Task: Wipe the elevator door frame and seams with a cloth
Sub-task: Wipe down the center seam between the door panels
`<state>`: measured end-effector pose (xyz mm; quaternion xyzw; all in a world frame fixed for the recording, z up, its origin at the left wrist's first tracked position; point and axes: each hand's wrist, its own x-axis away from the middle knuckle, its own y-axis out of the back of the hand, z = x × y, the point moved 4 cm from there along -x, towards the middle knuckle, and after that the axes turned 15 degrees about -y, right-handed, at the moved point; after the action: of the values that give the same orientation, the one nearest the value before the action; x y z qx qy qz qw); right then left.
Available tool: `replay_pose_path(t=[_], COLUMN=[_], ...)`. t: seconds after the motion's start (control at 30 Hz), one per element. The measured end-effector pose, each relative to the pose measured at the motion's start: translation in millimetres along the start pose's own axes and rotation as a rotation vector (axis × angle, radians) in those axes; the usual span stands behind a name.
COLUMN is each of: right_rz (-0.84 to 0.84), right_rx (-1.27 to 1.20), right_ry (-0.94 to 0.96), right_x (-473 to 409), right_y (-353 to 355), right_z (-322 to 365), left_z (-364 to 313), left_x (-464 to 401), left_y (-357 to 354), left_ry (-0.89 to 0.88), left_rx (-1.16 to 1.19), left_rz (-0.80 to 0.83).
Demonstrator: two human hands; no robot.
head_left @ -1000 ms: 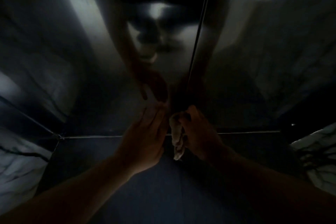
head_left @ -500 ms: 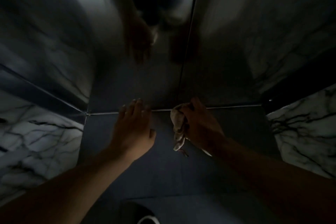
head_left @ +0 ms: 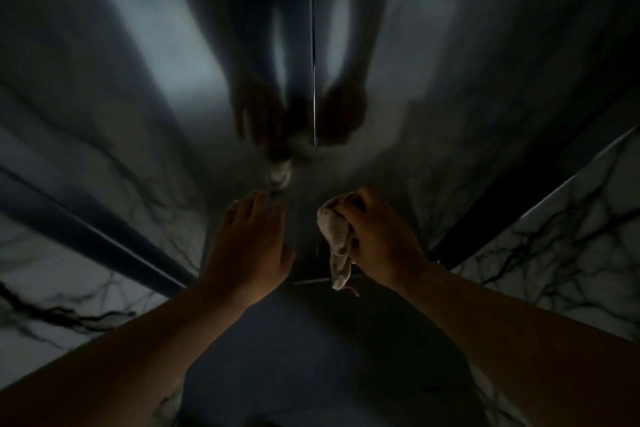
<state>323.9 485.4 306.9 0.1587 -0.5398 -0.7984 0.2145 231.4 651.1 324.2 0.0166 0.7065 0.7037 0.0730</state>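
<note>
The scene is dim. My right hand (head_left: 379, 239) grips a pale crumpled cloth (head_left: 335, 236) just right of the vertical centre seam (head_left: 313, 87) between the two shiny metal elevator doors (head_left: 156, 55). A tail of the cloth hangs down below my fist to the door sill (head_left: 313, 281). My left hand (head_left: 251, 243) is held out with straight fingers over the lower left door panel; whether it touches the metal is unclear. Blurred reflections of both hands show higher up on the doors.
Dark metal door frame posts (head_left: 90, 236) slant on the left and right (head_left: 519, 204). White marble wall panels with black veins (head_left: 52, 281) flank both sides. The dark floor (head_left: 322, 357) lies between my forearms.
The view has swung up the doors and shifted. Both hands have risen from the sill line onto the lower door panels. The cloth stays gripped in my right hand.
</note>
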Motion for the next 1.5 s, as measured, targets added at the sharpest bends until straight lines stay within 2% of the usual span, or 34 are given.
replay_pose_path(t=[0.2,0.33,0.5,0.63,0.67,0.77,0.83,0.9,0.97,1.1,1.2,1.4,1.5], right_rz=[-0.173,-0.25,-0.474,-0.533,-0.565,-0.668,-0.685,-0.733,-0.792,-0.876,-0.875,-0.901,-0.904], right_rx=[0.03,-0.099,0.066,-0.045,-0.011,0.084,0.006,-0.046,0.008,0.062,-0.013,0.056,0.186], right_ry=[0.071,0.047,0.171,0.269,0.275,0.253,0.23,0.195,0.163,0.118,0.16,0.177,0.131], right_x=[-13.0,-8.9,16.4,41.6,46.4,73.0,96.9,120.8,144.5,205.0,243.4,288.8,295.1], right_y=[187.8,301.7,428.9,519.5,534.3,596.3,635.0,664.1,689.7,736.2,758.2,776.9,781.1], right_z=[54.6,92.9,156.1,203.8,213.2,244.5,261.8,272.9,285.4,316.3,329.0,346.0,348.4], left_z=[4.3,-1.9,-10.0,-19.3,-21.0,-33.6,-41.4,-47.6,-52.9,-73.4,-94.6,-128.5,-136.1], left_x=[-30.9,-24.6,-8.6,11.3,16.6,46.9,70.6,94.1,116.8,163.3,186.1,215.8,226.7], left_y=[203.1,330.9,471.5,573.6,590.4,657.8,695.1,726.5,753.3,796.3,818.0,833.6,835.7], left_ry=[-0.035,-0.012,0.01,0.022,0.028,0.037,0.061,0.115,0.163,0.15,0.138,0.079,0.075], left_rx=[-0.127,-0.211,-0.346,-0.414,-0.409,-0.452,-0.453,-0.408,-0.376,-0.426,-0.466,-0.507,-0.561], left_rz=[-0.231,-0.308,-0.423,-0.512,-0.534,-0.605,-0.653,-0.706,-0.754,-0.792,-0.747,-0.66,-0.631])
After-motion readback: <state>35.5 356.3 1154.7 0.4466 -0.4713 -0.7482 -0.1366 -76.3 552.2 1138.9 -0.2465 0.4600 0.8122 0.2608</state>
